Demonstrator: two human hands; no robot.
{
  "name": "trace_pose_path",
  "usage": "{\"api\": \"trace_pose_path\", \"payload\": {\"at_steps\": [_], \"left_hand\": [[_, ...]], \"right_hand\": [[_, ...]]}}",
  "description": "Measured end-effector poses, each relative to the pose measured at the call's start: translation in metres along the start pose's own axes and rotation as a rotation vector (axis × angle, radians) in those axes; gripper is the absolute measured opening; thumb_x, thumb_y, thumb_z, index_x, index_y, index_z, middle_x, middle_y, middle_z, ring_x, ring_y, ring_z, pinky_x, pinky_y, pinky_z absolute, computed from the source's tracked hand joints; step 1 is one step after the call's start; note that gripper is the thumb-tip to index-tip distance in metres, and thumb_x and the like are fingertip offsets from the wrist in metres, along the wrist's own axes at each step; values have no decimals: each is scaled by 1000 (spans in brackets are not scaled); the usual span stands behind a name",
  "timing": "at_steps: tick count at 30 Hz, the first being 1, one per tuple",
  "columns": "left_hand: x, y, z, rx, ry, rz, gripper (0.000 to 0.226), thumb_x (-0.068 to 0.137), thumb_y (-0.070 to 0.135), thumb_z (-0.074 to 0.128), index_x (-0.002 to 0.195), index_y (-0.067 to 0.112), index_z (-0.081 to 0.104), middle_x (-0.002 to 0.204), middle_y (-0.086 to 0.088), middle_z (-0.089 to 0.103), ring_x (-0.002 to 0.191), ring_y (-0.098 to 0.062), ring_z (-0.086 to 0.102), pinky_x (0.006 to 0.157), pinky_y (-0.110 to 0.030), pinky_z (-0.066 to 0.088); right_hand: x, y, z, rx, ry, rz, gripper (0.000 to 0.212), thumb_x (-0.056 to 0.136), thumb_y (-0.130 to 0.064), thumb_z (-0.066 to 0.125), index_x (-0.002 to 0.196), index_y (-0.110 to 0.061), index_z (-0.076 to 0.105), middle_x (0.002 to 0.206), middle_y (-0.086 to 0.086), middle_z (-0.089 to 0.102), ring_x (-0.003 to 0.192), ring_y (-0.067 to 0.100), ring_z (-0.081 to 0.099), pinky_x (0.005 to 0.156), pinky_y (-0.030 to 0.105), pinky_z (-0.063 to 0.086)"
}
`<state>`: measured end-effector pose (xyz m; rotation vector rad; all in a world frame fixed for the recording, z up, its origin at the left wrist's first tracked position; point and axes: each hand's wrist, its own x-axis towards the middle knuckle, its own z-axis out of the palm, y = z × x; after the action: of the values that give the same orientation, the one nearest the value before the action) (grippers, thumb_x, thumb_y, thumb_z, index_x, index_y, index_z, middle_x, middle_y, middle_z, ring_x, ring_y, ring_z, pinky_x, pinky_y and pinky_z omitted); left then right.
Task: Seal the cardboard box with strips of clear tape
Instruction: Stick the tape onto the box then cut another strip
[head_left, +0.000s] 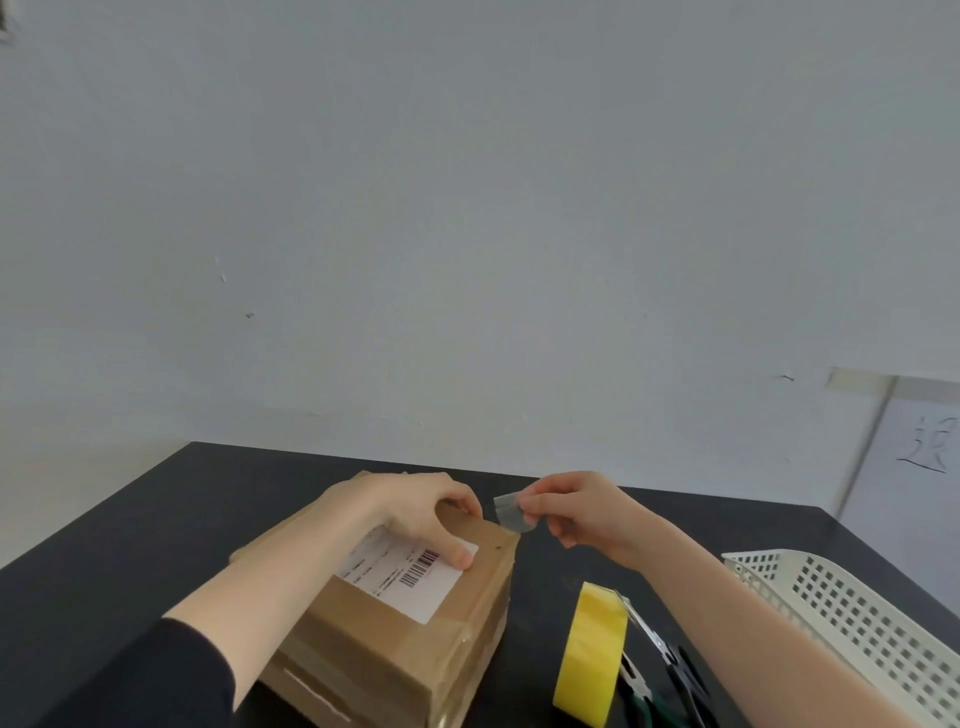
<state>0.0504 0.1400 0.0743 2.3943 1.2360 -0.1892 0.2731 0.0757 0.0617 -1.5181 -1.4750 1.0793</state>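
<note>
Cardboard box (395, 613) on tabletop (156, 519), flaps closed, glossy tape already across near end. Left hand (410, 512) grip curls over far edge. Right hand (576, 512) pinches short tape strip (511, 512) beside far corner, unapplied. Likely past midway.

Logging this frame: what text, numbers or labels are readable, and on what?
White shipping label on the brown cardboard box: barcode and printed lines, too blurred to read.
Handwritten character on the white panel at right: unclear, not readable.
Yellow tape roll: no text visible.
</note>
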Motion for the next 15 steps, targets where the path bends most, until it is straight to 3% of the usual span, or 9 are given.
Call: {"api": "trace_pose_path", "payload": {"at_steps": [3, 5, 7, 9, 11, 13, 15], "left_hand": [[-6, 0, -3, 15, -53, 23, 60, 57, 69, 73, 110, 68, 46, 145, 24, 27, 128, -14, 37, 100, -42, 43], [-14, 6, -5, 73, -10, 22, 69, 59, 67, 72, 122, 65, 43, 151, 24, 17, 138, -16, 23, 106, -48, 35], [-24, 15, -5, 137, 80, -17, 79, 66, 64, 71, 137, 54, 37, 155, 15, 18, 141, -18, 20, 108, -50, 33], [-36, 30, 0, 200, 143, -102, 82, 75, 68, 61, 145, 33, 36, 150, 1, 31, 135, -24, 33, 102, -43, 40], [-45, 45, 10, 235, 137, -211, 86, 76, 78, 48, 137, 17, 48, 133, -7, 49, 115, -25, 54, 88, -35, 48], [-51, 52, 25, 259, 70, -287, 92, 72, 84, 44, 128, 13, 55, 124, -9, 58, 103, -25, 62, 83, -32, 50], [-53, 51, 35, 294, 78, -302, 96, 66, 85, 50, 134, 16, 51, 125, -7, 57, 99, -24, 63, 82, -30, 54]], "right_hand": [[-6, 0, 1, -15, -82, 3, 13, 84, -21, 69, 92, -16, 78, 90, 11, 69, 66, 13, 49, 57, 24, 43], [-9, -1, 3, -44, -100, -4, 13, 83, -22, 68, 89, -16, 77, 105, 17, 68, 69, 14, 49, 59, 26, 43], [-11, -2, 4, -66, -89, -8, 13, 84, -23, 67, 87, -15, 77, 95, 19, 66, 68, 15, 49, 59, 26, 44], [-14, -4, 3, -60, -77, -6, 16, 87, -23, 65, 89, -10, 76, 79, 13, 59, 66, 16, 48, 58, 26, 43], [-17, -5, 3, -70, -68, -11, 19, 88, -23, 64, 90, -7, 75, 72, 6, 58, 65, 15, 48, 57, 26, 43], [-21, -6, 4, -92, -58, -12, 20, 89, -25, 63, 89, -9, 75, 67, 2, 57, 63, 15, 47, 57, 24, 43], [-23, -5, 6, -97, -39, -9, 19, 90, -28, 63, 89, -13, 76, 67, 4, 55, 62, 15, 47, 57, 25, 43]]}}
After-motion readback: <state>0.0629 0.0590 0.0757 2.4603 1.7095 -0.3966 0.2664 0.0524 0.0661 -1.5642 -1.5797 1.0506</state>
